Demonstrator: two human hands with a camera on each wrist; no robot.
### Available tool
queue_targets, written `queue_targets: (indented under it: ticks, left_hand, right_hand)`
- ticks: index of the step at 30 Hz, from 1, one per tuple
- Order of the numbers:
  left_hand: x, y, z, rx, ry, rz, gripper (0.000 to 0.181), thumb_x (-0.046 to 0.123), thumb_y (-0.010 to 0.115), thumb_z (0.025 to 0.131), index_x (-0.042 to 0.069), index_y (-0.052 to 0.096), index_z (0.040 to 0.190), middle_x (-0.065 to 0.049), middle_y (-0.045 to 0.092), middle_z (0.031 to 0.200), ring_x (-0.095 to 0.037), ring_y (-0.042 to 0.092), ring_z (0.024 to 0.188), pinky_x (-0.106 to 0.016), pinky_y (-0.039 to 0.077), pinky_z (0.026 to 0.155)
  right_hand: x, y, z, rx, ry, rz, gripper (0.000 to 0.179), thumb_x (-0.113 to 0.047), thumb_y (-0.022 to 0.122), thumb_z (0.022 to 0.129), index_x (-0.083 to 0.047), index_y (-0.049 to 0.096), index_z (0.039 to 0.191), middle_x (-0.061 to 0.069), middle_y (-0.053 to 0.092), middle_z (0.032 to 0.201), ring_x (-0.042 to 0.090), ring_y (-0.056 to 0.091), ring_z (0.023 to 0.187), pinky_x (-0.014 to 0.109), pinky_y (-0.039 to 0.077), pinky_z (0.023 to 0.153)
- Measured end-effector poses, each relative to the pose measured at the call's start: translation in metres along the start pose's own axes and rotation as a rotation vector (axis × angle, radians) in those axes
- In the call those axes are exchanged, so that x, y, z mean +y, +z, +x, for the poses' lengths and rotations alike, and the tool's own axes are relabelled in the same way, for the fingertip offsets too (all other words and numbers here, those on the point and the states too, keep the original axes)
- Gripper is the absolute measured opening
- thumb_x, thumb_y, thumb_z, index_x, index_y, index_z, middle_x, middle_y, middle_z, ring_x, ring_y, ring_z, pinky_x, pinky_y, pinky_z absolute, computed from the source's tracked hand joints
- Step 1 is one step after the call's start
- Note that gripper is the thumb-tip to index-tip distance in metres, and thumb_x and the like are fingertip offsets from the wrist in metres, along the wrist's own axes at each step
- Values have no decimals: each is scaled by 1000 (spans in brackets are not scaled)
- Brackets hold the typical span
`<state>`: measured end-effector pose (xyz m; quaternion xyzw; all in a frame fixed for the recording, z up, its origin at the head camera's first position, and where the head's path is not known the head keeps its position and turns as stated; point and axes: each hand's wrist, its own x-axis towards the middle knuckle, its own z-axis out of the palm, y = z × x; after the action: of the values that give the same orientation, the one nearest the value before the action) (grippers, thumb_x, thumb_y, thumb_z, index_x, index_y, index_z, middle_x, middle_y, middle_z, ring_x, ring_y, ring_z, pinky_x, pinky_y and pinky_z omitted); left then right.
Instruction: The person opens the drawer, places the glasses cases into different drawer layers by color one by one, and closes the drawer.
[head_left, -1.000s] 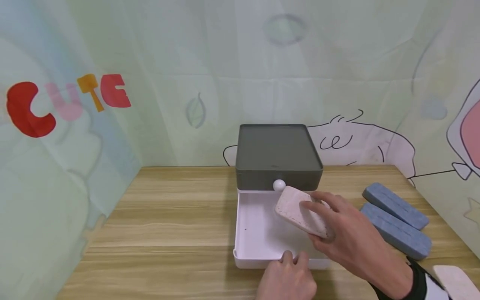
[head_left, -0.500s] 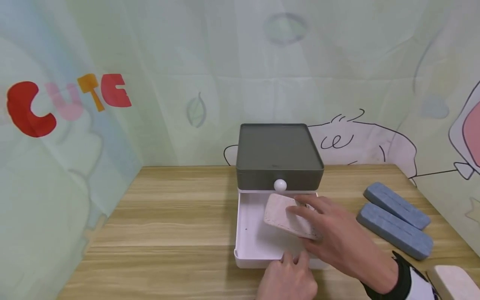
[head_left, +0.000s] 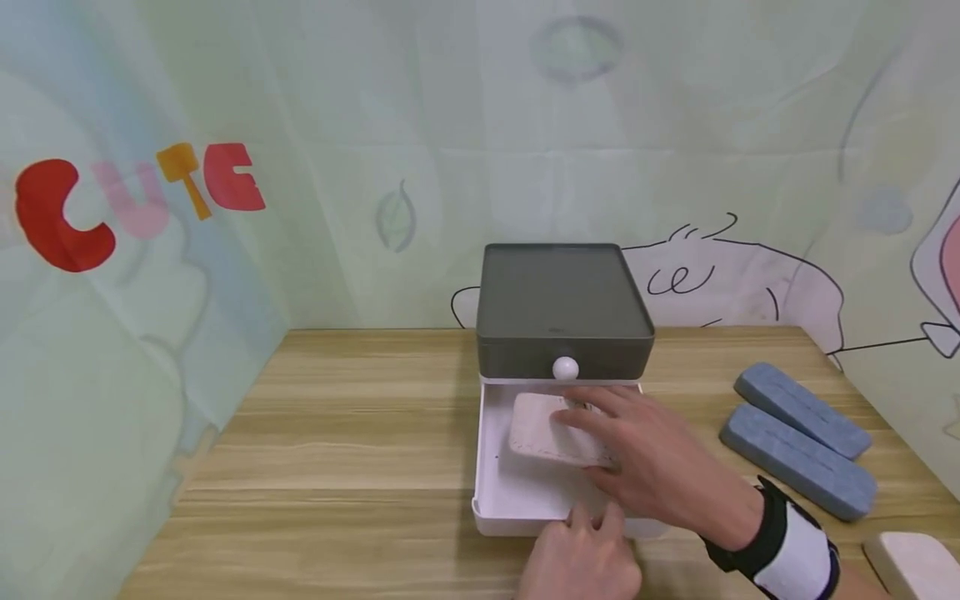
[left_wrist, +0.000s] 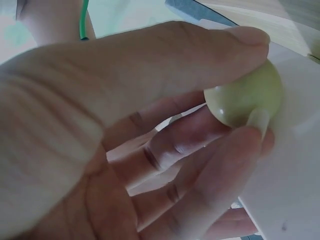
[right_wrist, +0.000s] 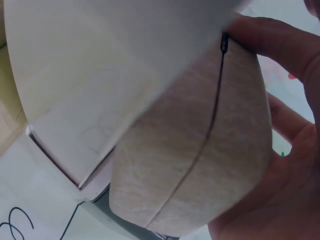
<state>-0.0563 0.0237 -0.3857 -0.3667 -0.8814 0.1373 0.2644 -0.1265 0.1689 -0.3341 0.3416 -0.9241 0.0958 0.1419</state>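
Observation:
My right hand (head_left: 660, 454) grips a pale pink rounded case (head_left: 536, 429) by its right end. The case hangs over a pulled-out white drawer (head_left: 510, 496); whether it touches the floor of the drawer is hard to tell. In the right wrist view, a dark seam with a small black tip runs along the case (right_wrist: 200, 160). At the drawer's front, my left hand (head_left: 581, 560) pinches a round pale knob (left_wrist: 247, 95) between thumb and fingers; the head view hides this knob. The drawer belongs to a small box with a dark grey top (head_left: 566, 292).
A white knob (head_left: 566, 368) marks the upper drawer, which is closed. Two long blue cases (head_left: 798, 462) lie side by side on the wooden table (head_left: 337, 442) at the right. Another pale case (head_left: 911, 567) sits at the lower right corner. A printed cloth (head_left: 360, 108) stands behind.
My right hand has carried the pale pink case left and lower over the drawer, and the case now lies flatter. My left hand stays at the drawer front.

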Motion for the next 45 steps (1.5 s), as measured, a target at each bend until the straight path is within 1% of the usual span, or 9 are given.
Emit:
queue_targets:
  ticks: [6, 10, 14, 19, 23, 29, 34, 41, 45]
  left_hand:
    - [2, 0, 0, 8, -22, 5, 17, 40, 69, 83, 32, 72, 69, 7, 58, 81, -11, 45, 55, -23, 33, 38]
    - [2, 0, -1, -20, -19, -6, 17, 41, 69, 85, 32, 73, 72, 7, 59, 83, -11, 45, 55, -23, 33, 39]
    - [2, 0, -1, -8, -25, -2, 16, 41, 69, 84, 32, 74, 72, 6, 58, 83, -12, 46, 56, -24, 34, 39]
    - [3, 1, -2, 2, -34, 7, 16, 41, 69, 83, 32, 74, 71, 6, 58, 82, -13, 47, 57, -24, 33, 40]
    - [3, 0, -2, -19, -27, 2, 17, 41, 69, 84, 32, 74, 70, 6, 57, 82, -13, 48, 58, -24, 34, 40]
    - [2, -1, -1, -57, -9, -19, 18, 40, 68, 86, 33, 74, 71, 6, 57, 83, -13, 48, 59, -24, 34, 40]
    - [2, -1, -1, -27, -18, -4, 16, 40, 68, 83, 34, 74, 70, 5, 57, 83, -13, 48, 58, -24, 33, 40]
    - [1, 0, -1, 22, -24, -4, 16, 39, 70, 80, 34, 72, 66, 6, 55, 79, -12, 47, 57, -24, 32, 39]
    - [1, 1, -1, 63, -32, 7, 15, 39, 70, 78, 33, 71, 64, 6, 54, 77, -11, 45, 56, -24, 32, 38]
  right_hand:
    - [1, 4, 3, -70, -6, 3, 62, -22, 90, 73, -26, 67, 130, 3, 62, 139, 27, 61, 128, 53, 53, 97]
    - [3, 7, 4, -102, -35, 14, 62, -21, 90, 74, -26, 66, 131, 2, 62, 139, 23, 60, 128, 49, 54, 96]
    - [6, 12, 5, -122, -60, 31, 62, -19, 88, 75, -25, 65, 132, 1, 61, 138, 21, 58, 128, 45, 55, 95]
    - [9, 17, 5, -155, -34, 59, 61, -18, 87, 76, -26, 65, 133, -1, 59, 140, 21, 57, 130, 43, 56, 92]
    - [12, 20, 5, -165, -24, 77, 60, -19, 86, 77, -26, 65, 133, -1, 58, 142, 21, 56, 132, 42, 56, 92]
    - [17, 24, 5, -179, -13, 108, 60, -20, 85, 79, -26, 64, 135, -1, 57, 144, 19, 54, 133, 42, 54, 96]
    - [21, 28, 5, -176, -32, 117, 59, -21, 84, 80, -25, 63, 135, -2, 57, 142, 18, 54, 131, 41, 53, 98]
    - [24, 31, 3, -186, -46, 123, 60, -21, 84, 82, -24, 62, 138, 0, 57, 144, 21, 54, 133, 43, 52, 100]
    - [24, 30, 2, -179, -63, 82, 57, -24, 84, 83, -23, 64, 136, 3, 58, 144, 24, 56, 132, 45, 53, 99]
